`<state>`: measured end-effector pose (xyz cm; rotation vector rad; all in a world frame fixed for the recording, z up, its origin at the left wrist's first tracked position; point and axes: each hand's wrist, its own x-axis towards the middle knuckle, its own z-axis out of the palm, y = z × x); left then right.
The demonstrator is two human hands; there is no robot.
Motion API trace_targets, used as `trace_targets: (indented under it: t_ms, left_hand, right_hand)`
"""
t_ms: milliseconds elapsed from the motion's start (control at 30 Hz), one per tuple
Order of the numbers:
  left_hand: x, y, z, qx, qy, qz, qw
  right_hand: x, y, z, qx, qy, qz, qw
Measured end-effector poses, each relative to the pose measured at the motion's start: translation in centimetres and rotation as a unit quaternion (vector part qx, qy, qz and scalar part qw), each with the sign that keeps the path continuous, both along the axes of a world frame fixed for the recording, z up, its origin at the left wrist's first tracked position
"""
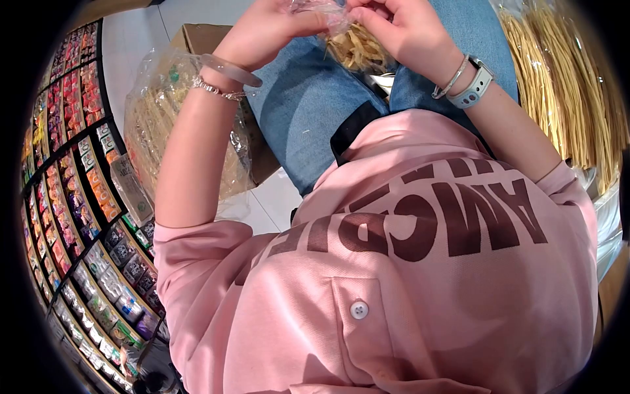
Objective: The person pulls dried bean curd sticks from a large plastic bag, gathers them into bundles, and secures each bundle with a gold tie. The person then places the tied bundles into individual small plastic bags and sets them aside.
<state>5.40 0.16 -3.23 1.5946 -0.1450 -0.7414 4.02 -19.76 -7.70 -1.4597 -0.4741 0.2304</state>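
At the top middle of the head view, a clear plastic bag (357,49) with pale yellow, strip-like pieces in it hangs above my lap. My left hand (298,20) has its fingers closed on the bag's gathered top. My right hand (400,26) is pinched at the bag's upper right edge, close beside the left. The bag's neck lies between the two hands, and part of it is cut off by the top edge of the view. Below the bag are my legs in blue jeans (295,98).
A cardboard box (197,38) with a large clear bag (164,118) of pale strips stands at the left. Shelves of colourful packets (72,177) run along the far left. Long yellow dried sticks (564,85) in plastic lie at the right.
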Motion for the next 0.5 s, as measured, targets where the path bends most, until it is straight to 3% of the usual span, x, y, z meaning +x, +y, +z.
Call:
trace_targets:
  t_ms: [267,367,467,500]
  left_hand:
    - [0.1,-0.3,0.6,0.022,-0.010,-0.007,1.000]
    - [0.3,-0.1,0.1,0.015,-0.016,-0.007,1.000]
    - [0.2,-0.3,0.3,0.023,-0.019,0.002,1.000]
    - [0.1,-0.5,0.6,0.028,-0.019,0.006,0.999]
  right_hand:
    - [-0.5,-0.1,0.2,-0.024,0.018,-0.031,0.999]
    - [-1.4,-0.3,0.8,-0.096,-0.131,-0.098,0.982]
    - [-2.4,0.7,0.8,-0.101,-0.349,-0.187,0.913]
    - [-3.0,0.9,0.7,-0.137,-0.339,-0.208,0.907]
